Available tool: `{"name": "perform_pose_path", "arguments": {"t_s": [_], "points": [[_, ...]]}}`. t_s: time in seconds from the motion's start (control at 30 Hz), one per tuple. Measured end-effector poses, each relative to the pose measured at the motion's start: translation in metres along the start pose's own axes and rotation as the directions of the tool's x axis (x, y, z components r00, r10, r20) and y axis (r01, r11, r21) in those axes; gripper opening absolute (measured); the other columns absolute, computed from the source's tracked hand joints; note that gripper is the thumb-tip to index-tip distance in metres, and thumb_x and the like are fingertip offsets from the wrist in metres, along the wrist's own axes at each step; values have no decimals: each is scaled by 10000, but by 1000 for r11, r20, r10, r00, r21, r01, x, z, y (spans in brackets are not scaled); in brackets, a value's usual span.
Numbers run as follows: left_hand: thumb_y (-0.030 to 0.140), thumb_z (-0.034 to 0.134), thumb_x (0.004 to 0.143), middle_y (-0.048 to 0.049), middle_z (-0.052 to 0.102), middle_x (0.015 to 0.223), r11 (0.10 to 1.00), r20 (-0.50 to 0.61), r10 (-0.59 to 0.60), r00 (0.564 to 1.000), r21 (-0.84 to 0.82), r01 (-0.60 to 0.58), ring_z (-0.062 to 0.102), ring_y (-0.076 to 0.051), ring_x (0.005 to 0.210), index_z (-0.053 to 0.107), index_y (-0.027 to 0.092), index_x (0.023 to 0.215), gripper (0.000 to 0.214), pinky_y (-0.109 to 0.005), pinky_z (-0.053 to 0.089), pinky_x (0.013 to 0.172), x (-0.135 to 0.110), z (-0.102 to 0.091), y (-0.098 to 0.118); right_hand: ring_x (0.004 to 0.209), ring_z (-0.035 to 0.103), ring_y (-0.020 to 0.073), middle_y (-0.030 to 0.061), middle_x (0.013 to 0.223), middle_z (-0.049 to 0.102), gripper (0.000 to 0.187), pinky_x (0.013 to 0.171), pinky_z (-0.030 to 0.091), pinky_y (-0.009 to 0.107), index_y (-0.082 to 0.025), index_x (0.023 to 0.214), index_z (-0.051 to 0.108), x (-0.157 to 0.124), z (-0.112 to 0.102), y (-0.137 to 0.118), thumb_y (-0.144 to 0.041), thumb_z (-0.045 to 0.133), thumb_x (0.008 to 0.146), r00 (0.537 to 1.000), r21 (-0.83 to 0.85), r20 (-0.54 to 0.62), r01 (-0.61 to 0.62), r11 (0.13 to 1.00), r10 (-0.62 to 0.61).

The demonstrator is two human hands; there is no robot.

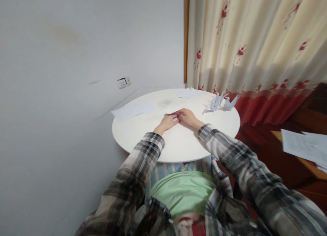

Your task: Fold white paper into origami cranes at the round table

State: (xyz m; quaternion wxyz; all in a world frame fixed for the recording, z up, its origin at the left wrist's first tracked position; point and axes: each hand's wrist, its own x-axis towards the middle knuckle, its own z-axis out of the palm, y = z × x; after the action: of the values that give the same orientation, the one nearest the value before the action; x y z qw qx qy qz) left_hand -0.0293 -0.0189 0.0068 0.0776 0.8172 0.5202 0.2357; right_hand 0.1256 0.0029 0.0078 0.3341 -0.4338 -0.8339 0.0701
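My left hand (168,122) and my right hand (189,118) meet over the middle of the white round table (184,147). Between their fingertips is a small piece of folded paper (175,119), mostly covered by the fingers. Both hands look closed on it, thumbs and fingers pressed together low against the tabletop. A dark reddish strip or edge shows just behind the left fingers; I cannot make out what it is. Folded white paper figures (216,103) stand beyond my right hand, near the table's right edge.
White sheets (134,110) lie at the table's left edge, and more paper pieces (187,92) at the far edge. A wall with a socket (121,83) borders the left. A flowered curtain (242,52) hangs behind. Papers (304,145) rest on wooden furniture at right.
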Motion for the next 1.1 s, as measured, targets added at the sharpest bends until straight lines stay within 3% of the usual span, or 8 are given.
{"name": "perform_pose_path", "arguments": {"t_s": [1.1], "points": [[356, 485, 820, -22, 660, 1125, 997, 6, -9, 1000, 70, 8, 585, -202, 1055, 643, 229, 1097, 344, -304, 387, 994, 0, 1, -1, 949, 574, 162, 47, 993, 671, 286, 893, 398, 260, -171, 944, 677, 0, 2, 1, -110, 454, 775, 1000, -12, 7, 0, 1000, 0]]}}
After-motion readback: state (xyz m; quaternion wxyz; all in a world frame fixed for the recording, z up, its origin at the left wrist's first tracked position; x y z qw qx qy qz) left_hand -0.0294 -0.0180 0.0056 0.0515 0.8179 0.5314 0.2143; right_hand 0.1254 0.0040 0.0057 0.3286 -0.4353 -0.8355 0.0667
